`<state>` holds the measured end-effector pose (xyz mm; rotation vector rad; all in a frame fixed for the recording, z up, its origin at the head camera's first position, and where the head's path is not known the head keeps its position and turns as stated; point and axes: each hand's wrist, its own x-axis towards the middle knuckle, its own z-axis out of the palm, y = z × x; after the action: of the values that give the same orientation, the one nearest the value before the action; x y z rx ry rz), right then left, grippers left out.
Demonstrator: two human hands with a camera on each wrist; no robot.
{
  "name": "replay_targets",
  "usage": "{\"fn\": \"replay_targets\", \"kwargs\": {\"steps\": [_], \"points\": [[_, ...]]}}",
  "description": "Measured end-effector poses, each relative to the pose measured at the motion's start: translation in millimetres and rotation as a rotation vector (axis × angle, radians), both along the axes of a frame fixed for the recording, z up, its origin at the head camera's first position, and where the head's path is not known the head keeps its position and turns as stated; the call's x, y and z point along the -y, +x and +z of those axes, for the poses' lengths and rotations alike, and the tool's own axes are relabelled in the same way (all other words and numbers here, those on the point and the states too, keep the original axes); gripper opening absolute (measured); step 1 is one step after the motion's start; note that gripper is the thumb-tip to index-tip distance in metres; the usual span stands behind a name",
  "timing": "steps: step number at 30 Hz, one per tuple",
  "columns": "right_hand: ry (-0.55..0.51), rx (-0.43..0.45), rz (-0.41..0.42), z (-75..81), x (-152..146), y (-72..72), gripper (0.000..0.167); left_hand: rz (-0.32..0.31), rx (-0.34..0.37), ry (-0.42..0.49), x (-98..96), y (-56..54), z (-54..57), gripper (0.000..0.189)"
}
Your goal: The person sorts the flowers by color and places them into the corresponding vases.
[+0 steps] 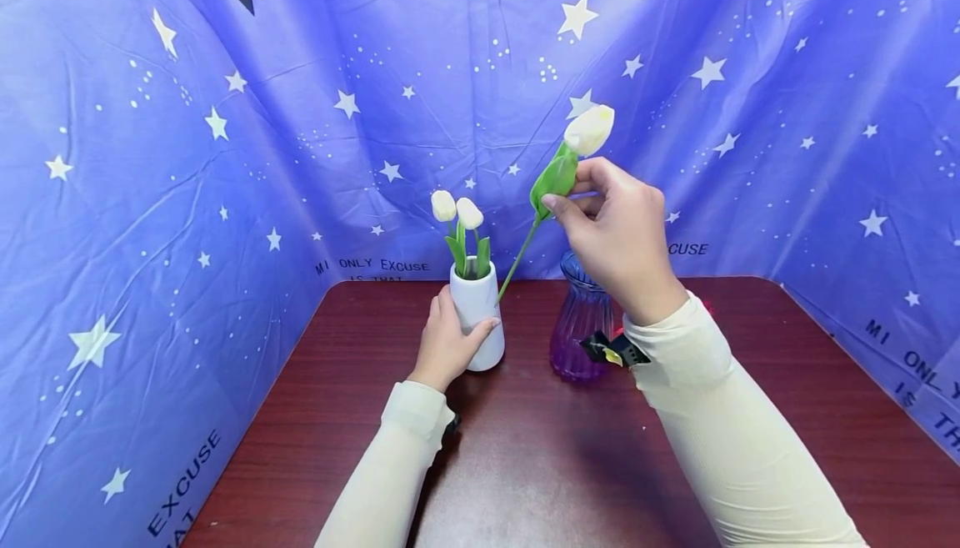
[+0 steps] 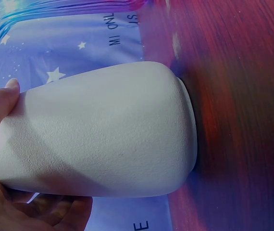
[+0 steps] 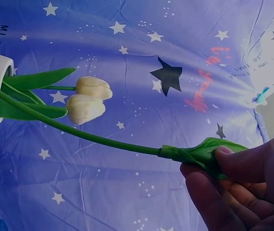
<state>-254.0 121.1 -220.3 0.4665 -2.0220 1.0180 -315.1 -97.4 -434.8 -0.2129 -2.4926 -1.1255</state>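
My left hand grips the side of a white vase standing upright on the table; the left wrist view shows thumb and fingers on opposite sides of the vase. Two white tulips with green leaves stand in it. Up to the right, my right hand pinches a third white tulip by its green leaves, just below the bloom. Its long stem slants down to the left, and the lower end overlaps the white vase in the head view. In the right wrist view its bloom is hidden.
A ribbed glass vase, blue to purple, stands on the table right of the white vase, partly behind my right wrist. The dark red wooden table ends at blue star-printed cloth hanging at the back and both sides.
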Motion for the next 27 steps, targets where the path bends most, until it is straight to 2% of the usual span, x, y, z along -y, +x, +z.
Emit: {"fn": "replay_targets", "kwargs": {"steps": [13,27], "points": [[0.010,-0.073,0.054,1.1,8.4,-0.6,0.020,-0.003,0.000,0.002,0.7,0.9,0.0,0.095],[-0.064,-0.130,0.082,3.8,16.3,-0.9,0.021,-0.009,0.002,0.014,0.6,-0.2,0.4,0.094]]}}
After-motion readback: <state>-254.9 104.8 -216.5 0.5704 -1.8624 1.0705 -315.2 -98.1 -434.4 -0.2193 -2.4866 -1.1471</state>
